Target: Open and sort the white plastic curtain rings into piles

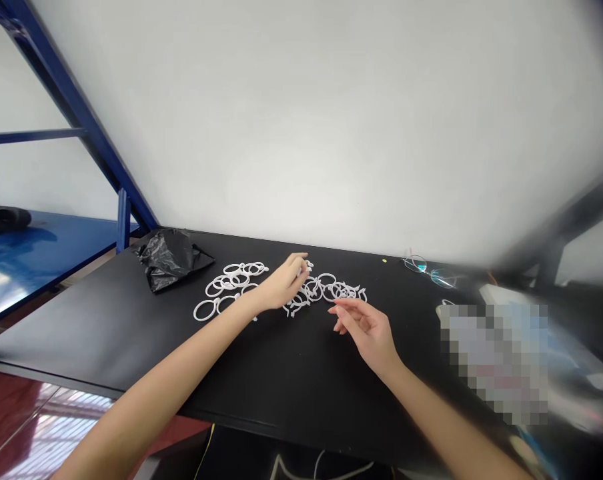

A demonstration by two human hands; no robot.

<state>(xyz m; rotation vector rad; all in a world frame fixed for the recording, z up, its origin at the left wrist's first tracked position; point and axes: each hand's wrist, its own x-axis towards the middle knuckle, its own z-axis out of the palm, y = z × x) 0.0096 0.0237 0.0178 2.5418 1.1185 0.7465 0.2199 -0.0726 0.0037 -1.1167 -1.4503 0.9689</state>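
White plastic curtain rings with small eyelets lie on the black tabletop in two groups. My left hand [287,281] reaches across to the far side of the right-hand pile [326,288]. Its fingers are bent around a small white part of a curtain ring [309,265], mostly hidden by the hand. Under and behind my left forearm spreads the other group of rings [227,283], some overlapping. My right hand [364,327] hovers just in front of the pile, palm turned inward, fingers loosely curved and apart, with nothing visible in them.
A crumpled black plastic bag [172,259] sits at the back left. Eyeglasses [429,270] rest near the wall on the right, beside a blurred, pixelated packet [496,363]. A blue metal frame [89,127] rises at the left. The black table's front edge [241,421] runs below my arms.
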